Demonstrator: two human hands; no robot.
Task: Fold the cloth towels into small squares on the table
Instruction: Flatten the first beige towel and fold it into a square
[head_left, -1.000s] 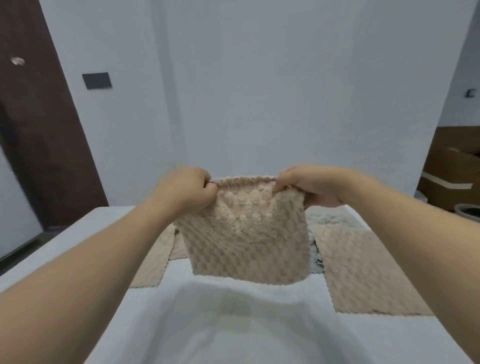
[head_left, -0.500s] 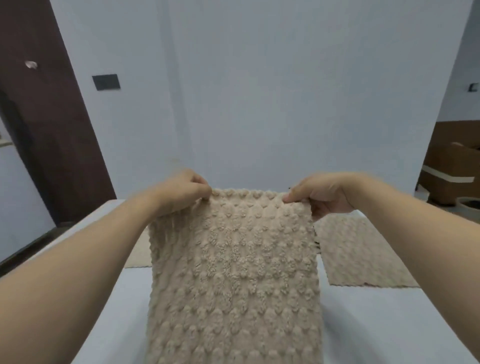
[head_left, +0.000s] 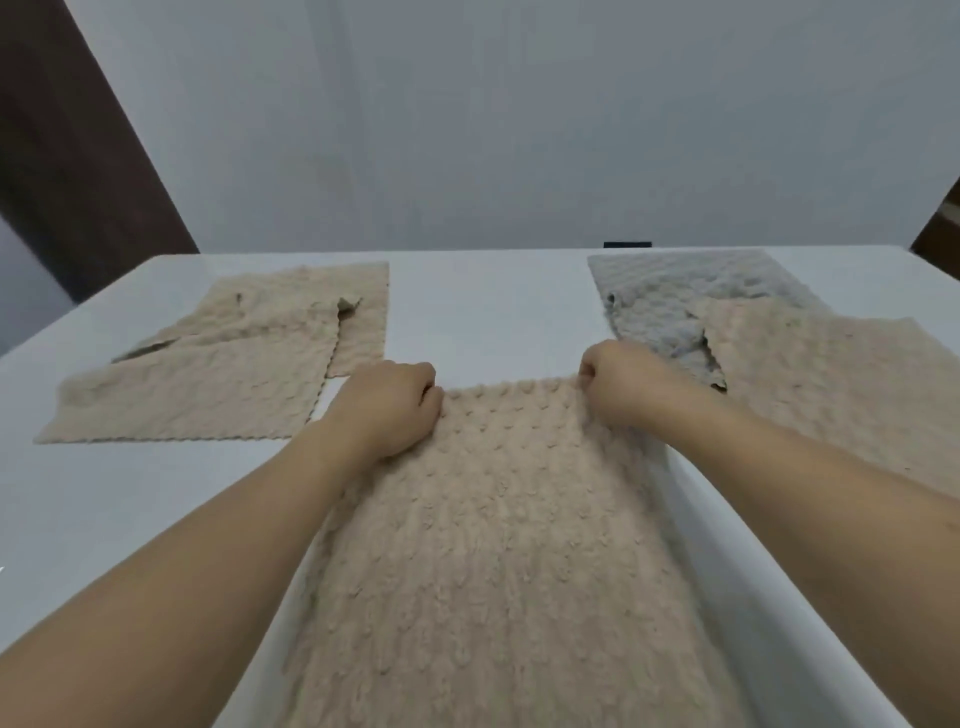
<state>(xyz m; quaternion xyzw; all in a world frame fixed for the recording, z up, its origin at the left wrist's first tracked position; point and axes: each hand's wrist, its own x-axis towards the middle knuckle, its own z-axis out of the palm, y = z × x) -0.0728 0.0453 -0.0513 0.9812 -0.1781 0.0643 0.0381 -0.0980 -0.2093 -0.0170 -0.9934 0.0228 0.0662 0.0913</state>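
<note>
Zero towels look folded small yet: beige towel (head_left: 498, 545) lies flat lower centre on worktop (head_left: 483, 306), left hand (head_left: 389, 405) and right hand (head_left: 623, 387) pinching its far corners, flat beige towels (head_left: 208, 374) upper left, grey-and-beige pile (head_left: 727, 322) upper right.

White table (head_left: 483, 306): beige towels (head_left: 208, 384), grey towel (head_left: 670, 296) lying flat.
</note>
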